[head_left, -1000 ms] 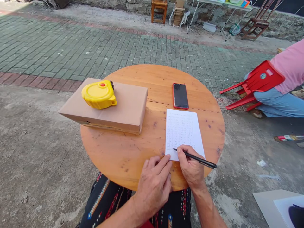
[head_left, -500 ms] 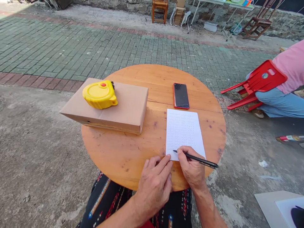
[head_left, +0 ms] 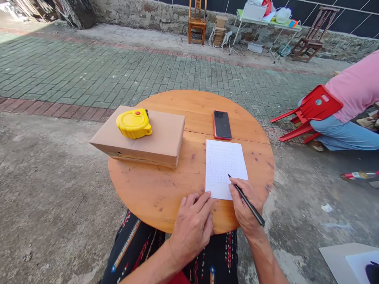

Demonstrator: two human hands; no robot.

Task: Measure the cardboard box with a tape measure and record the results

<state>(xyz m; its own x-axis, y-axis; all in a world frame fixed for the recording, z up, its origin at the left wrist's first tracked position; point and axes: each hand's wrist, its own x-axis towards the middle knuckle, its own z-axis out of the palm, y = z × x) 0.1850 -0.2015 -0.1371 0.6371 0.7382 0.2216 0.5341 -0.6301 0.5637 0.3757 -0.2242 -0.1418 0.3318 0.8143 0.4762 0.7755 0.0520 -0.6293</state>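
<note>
A round wooden table (head_left: 166, 189) stands in front of me. On it lies a white sheet (head_left: 223, 163) covered with faint print. My right hand (head_left: 247, 207) grips a black pen (head_left: 246, 200), whose tip touches the sheet's right part. My left hand (head_left: 194, 225) lies flat on the table with fingers spread, fingertips at the sheet's lower left corner. A cardboard box (head_left: 154, 138) sits at the left with a yellow tape measure (head_left: 134, 123) on top. A red-cased phone (head_left: 222, 124) lies face up beyond the sheet.
A person in a pink top and blue trousers (head_left: 349, 106) sits on a tipped red plastic chair (head_left: 308, 112) at the right. Wooden chairs (head_left: 197, 23) and a folding table (head_left: 266, 19) stand by the far wall. Flat boards (head_left: 352, 258) lie on the ground at lower right.
My right hand shifted the pen to the right and up the sheet, the pen now pointing more upright. The head lifted, showing more of the far wall. My left hand stayed put.
</note>
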